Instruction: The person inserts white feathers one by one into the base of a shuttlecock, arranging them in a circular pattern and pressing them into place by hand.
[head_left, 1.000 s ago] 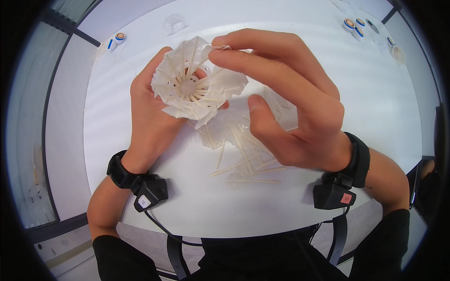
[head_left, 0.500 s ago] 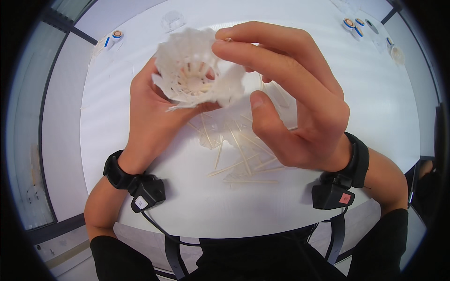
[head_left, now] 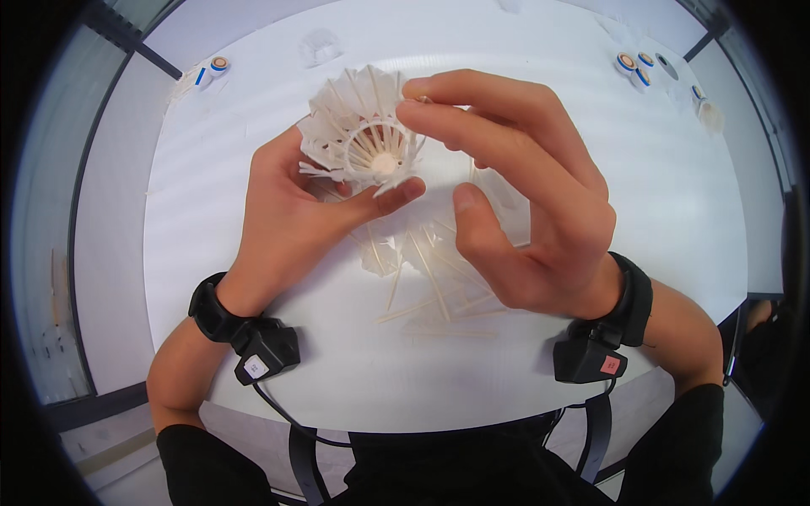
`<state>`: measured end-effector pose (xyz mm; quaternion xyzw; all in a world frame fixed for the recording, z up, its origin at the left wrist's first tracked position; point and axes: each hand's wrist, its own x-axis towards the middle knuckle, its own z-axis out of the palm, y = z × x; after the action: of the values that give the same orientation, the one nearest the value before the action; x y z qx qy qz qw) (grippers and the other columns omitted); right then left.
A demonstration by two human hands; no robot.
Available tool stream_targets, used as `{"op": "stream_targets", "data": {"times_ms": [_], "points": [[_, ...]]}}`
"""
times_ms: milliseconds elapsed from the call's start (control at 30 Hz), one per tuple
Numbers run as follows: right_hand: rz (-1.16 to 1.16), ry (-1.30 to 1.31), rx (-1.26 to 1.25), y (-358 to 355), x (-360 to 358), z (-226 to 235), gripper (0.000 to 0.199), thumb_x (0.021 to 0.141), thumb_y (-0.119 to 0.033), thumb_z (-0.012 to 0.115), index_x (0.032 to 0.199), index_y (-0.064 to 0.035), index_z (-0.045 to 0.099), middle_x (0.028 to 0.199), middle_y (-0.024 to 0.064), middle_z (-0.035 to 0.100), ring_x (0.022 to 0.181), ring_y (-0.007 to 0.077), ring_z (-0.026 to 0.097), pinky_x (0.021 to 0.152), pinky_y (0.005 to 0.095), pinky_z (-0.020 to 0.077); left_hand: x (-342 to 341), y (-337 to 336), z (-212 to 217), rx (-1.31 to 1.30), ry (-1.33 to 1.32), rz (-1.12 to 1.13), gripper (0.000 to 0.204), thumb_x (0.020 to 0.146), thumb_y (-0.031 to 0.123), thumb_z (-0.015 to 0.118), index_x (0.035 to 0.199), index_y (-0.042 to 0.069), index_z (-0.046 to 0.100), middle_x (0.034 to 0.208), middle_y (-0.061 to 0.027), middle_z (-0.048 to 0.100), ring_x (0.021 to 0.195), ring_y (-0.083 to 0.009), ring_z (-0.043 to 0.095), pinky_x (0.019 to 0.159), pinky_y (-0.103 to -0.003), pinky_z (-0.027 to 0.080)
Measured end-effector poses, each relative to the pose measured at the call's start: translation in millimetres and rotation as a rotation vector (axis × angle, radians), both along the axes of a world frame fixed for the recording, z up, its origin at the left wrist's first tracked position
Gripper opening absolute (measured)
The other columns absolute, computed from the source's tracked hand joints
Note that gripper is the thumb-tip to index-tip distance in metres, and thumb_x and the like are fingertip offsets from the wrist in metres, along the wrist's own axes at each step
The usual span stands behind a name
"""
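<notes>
My left hand (head_left: pixel 291 211) is wrapped round a white feather shuttlecock (head_left: pixel 371 135). Its flared open end faces up, showing the quills, a ring and the pale base inside. My left thumb presses along the near side. Close on the right is my right hand (head_left: pixel 531 185), its thumb well apart from its bent fingers. Two of its fingertips lie at the shuttlecock's right rim; a tiny brownish spot shows between them, too small to make out. Beneath the hands lie several loose pale quill-like sticks (head_left: pixel 430 274) and clear scraps (head_left: pixel 384 253).
Small round pieces with blue bands (head_left: pixel 626 63) stand at the back right, beside a dark disc (head_left: pixel 666 66). Similar pieces (head_left: pixel 219 64) are at the far left. A clear crumpled item (head_left: pixel 321 46) lies at the back of the white table (head_left: pixel 228 169). Black devices (head_left: pixel 268 350) are strapped to both wrists.
The shuttlecock has moved slightly nearer and right, and its inside now shows more plainly. My left thumb has come into view along its near side. My right hand has shifted slightly nearer.
</notes>
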<state>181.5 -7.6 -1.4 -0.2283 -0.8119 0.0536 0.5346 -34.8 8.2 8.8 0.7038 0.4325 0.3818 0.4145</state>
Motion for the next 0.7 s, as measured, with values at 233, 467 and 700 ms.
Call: {"op": "stream_targets", "data": {"times_ms": [233, 467, 700], "points": [[-0.017, 0.003, -0.077, -4.0, -0.5, 3.0, 0.052, 0.073, 0.009, 0.052, 0.124, 0.0048, 0.065, 0.129, 0.0197, 0.060, 0.105, 0.0227, 0.062, 0.073, 0.0287, 0.0500, -4.4, 1.5, -5.0, -0.043, -0.132, -0.013, 0.044, 0.073, 0.004, 0.087, 0.112, 0.002, 0.068, 0.101, -0.0038, 0.073, 0.091, -0.0115, 0.068, 0.083, -0.028, 0.055], [-0.021, 0.008, -0.096, -2.7, 0.0, 1.4, 0.051, 0.075, 0.009, 0.052, 0.125, 0.0042, 0.065, 0.130, 0.0192, 0.060, 0.101, 0.0217, 0.062, 0.073, 0.0288, 0.0498, -4.3, 4.5, -5.7, 0.119, -0.034, -0.004, 0.036, 0.072, 0.008, 0.090, 0.098, 0.002, 0.066, 0.089, -0.0014, 0.069, 0.078, -0.0100, 0.061, 0.071, -0.027, 0.052], [-0.027, -0.024, -0.114, -3.3, -0.3, 2.8, 0.050, 0.075, 0.008, 0.053, 0.123, 0.0031, 0.067, 0.127, 0.0180, 0.062, 0.104, 0.0216, 0.063, 0.072, 0.0275, 0.0491, -2.1, 3.9, -5.1, 0.087, -0.079, 0.027, 0.039, 0.070, 0.008, 0.091, 0.100, 0.002, 0.067, 0.091, -0.0025, 0.071, 0.080, -0.0126, 0.066, 0.076, -0.028, 0.055]]}}
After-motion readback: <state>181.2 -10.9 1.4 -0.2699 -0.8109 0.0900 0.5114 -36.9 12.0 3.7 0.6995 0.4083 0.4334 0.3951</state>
